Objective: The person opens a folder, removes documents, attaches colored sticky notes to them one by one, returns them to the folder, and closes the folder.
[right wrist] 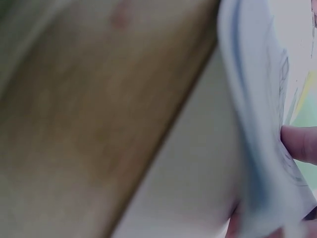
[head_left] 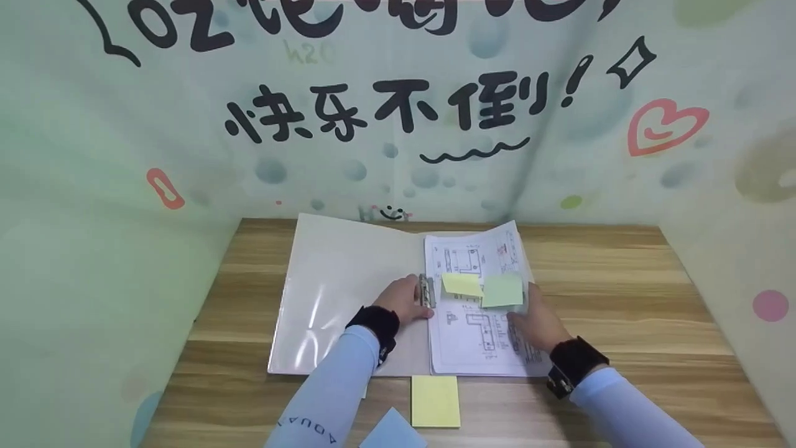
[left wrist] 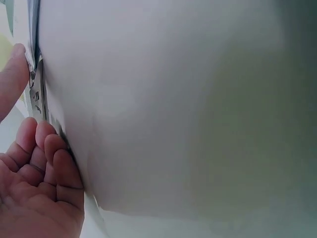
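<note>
An open white folder (head_left: 336, 298) lies on the wooden table, with a stack of printed drawing sheets (head_left: 460, 348) on its right side. My left hand (head_left: 401, 302) holds the metal clip (head_left: 426, 291) at the stack's left edge, its thumb and curled fingers on either side of the clip (left wrist: 37, 96). At the stack's right edge, my right hand (head_left: 541, 320) grips the sheets, thumb on top and fingers behind the paper (right wrist: 262, 124). The top sheet's upper right corner lifts. A yellow sticky note (head_left: 462, 284) and a green sticky note (head_left: 502, 290) sit on it.
In front of the folder lie a yellow sticky-note pad (head_left: 435, 401) and a blue note (head_left: 393, 429), partly cut off by the frame. The wooden table (head_left: 622, 298) extends to both sides. A printed cloth backdrop (head_left: 398, 180) stands behind it.
</note>
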### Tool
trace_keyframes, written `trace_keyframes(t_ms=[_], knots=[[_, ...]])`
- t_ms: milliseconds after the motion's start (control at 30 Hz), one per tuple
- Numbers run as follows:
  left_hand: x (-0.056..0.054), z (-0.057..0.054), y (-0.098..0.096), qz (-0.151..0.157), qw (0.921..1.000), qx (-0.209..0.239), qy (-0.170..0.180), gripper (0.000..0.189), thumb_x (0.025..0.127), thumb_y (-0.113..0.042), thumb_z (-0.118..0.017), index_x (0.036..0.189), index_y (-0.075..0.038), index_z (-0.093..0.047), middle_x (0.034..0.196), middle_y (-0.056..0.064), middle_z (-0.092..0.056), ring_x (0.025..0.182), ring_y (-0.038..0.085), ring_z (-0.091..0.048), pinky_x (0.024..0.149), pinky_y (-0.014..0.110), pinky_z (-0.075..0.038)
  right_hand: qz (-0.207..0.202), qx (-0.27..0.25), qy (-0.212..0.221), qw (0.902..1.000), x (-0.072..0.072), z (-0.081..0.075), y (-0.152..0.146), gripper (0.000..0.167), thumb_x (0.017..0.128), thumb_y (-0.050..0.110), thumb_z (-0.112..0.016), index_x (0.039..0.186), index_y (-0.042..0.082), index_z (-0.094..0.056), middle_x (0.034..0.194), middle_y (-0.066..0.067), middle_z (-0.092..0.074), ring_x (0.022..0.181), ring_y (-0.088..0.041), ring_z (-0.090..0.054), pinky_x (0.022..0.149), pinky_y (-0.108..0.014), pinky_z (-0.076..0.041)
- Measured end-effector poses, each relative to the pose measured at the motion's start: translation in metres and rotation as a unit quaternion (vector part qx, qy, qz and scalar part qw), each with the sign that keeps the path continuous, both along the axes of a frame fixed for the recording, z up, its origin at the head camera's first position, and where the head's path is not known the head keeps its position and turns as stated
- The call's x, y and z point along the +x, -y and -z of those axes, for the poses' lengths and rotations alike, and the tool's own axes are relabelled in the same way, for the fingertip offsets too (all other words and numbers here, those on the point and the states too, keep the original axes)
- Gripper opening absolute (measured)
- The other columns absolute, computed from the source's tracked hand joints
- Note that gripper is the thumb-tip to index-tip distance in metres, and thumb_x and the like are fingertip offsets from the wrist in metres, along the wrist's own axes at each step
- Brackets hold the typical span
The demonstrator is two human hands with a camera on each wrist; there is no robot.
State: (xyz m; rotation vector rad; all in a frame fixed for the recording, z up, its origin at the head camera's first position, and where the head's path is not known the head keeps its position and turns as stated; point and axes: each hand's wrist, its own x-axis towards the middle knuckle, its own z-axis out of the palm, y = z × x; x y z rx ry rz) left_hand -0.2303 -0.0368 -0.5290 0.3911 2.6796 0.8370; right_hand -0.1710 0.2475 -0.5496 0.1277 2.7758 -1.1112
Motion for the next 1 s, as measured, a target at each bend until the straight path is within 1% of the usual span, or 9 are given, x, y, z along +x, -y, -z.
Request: trace_keyframes(t_ms=[233,367,467,533,600,700,767,900,1000], knots=[[0.001,0.0,0.005,0.006,1.0,-0.002,-0.004,0.038,0.085,-0.027,-0.084,0.099,-0.009,-0.054,0.082,-0.001,-0.051,0.079,0.018,-0.05,0.071,0.029,-0.04,0.002,-0.005,0.005,1.0,-0.001,0.002,0.001,0.081,0.097,0.01,-0.061,0.16,-0.002,-0.01,0.148,-0.037,-0.043,0.119,-0.046,-0.06,0.099,-0.062,-0.051],[0.003,0.0,0.01,0.002,1.0,0.001,-0.001,0.036,0.086,-0.027,-0.083,0.1,-0.009,-0.054,0.084,0.0,-0.053,0.08,0.019,-0.051,0.071,0.029,-0.041,-0.005,0.002,-0.009,0.9999,0.0,0.002,0.002,0.079,0.098,0.01,-0.061,0.16,-0.001,-0.013,0.152,-0.035,-0.04,0.123,-0.046,-0.058,0.104,-0.061,-0.048],[0.006,-0.006,0.016,-0.003,0.9996,-0.02,-0.02,0.031,0.09,-0.023,-0.079,0.105,-0.007,-0.057,0.092,0.005,-0.059,0.086,0.022,-0.055,0.078,0.033,-0.047,-0.011,0.004,-0.021,0.9997,0.0,0.003,0.001,0.078,0.097,0.007,-0.06,0.16,-0.002,-0.014,0.155,-0.034,-0.037,0.129,-0.048,-0.054,0.11,-0.062,-0.042],[0.01,-0.013,0.022,-0.006,0.9971,-0.053,-0.055,0.028,0.092,-0.018,-0.076,0.109,-0.005,-0.059,0.099,0.009,-0.064,0.093,0.025,-0.059,0.084,0.037,-0.051,-0.011,0.005,-0.024,0.9996,0.0,0.004,0.0,0.081,0.096,0.006,-0.061,0.16,-0.003,-0.012,0.157,-0.034,-0.034,0.134,-0.05,-0.05,0.112,-0.063,-0.039],[0.016,-0.023,0.03,-0.01,0.9884,-0.106,-0.108,0.021,0.095,-0.011,-0.069,0.113,-0.002,-0.061,0.106,0.014,-0.066,0.099,0.029,-0.062,0.088,0.041,-0.053,-0.01,0.003,-0.022,0.9997,-0.001,0.005,-0.002,0.085,0.095,0.005,-0.062,0.161,-0.002,-0.009,0.159,-0.034,-0.031,0.138,-0.05,-0.045,0.116,-0.063,-0.034],[0.026,-0.038,0.047,-0.032,0.9666,-0.177,-0.182,0.018,0.1,-0.003,-0.058,0.117,0.001,-0.063,0.11,0.018,-0.066,0.104,0.033,-0.061,0.087,0.045,-0.054,-0.003,0.01,-0.009,0.9999,-0.003,0.005,-0.004,0.09,0.095,0.007,-0.064,0.161,-0.003,-0.004,0.16,-0.034,-0.028,0.142,-0.051,-0.039,0.118,-0.063,-0.03],[0.031,-0.047,0.061,-0.054,0.9536,-0.206,-0.213,0.021,0.101,-0.001,-0.05,0.118,0.003,-0.063,0.111,0.02,-0.064,0.105,0.035,-0.06,0.086,0.046,-0.053,0.001,0.019,0.002,0.9998,-0.004,0.004,-0.005,0.091,0.095,0.009,-0.066,0.161,-0.003,-0.004,0.159,-0.035,-0.029,0.142,-0.052,-0.039,0.117,-0.064,-0.031],[0.037,-0.06,0.098,-0.113,0.9432,-0.217,-0.224,0.027,0.101,-0.001,-0.046,0.123,0.004,-0.061,0.122,0.025,-0.06,0.117,0.041,-0.055,0.096,0.054,-0.048,0.008,0.046,0.009,0.9989,-0.004,0.001,-0.009,0.093,0.093,0.019,-0.073,0.159,-0.006,-0.012,0.157,-0.036,-0.032,0.142,-0.053,-0.038,0.117,-0.064,-0.031],[0.04,-0.07,0.125,-0.157,0.9461,-0.207,-0.193,0.042,0.098,-0.009,-0.058,0.136,0.008,-0.051,0.134,0.032,-0.055,0.124,0.049,-0.052,0.102,0.06,-0.046,0.012,0.076,0.002,0.997,-0.003,-0.001,-0.012,0.093,0.089,0.029,-0.078,0.155,-0.009,-0.024,0.151,-0.037,-0.038,0.138,-0.054,-0.041,0.116,-0.065,-0.033]])
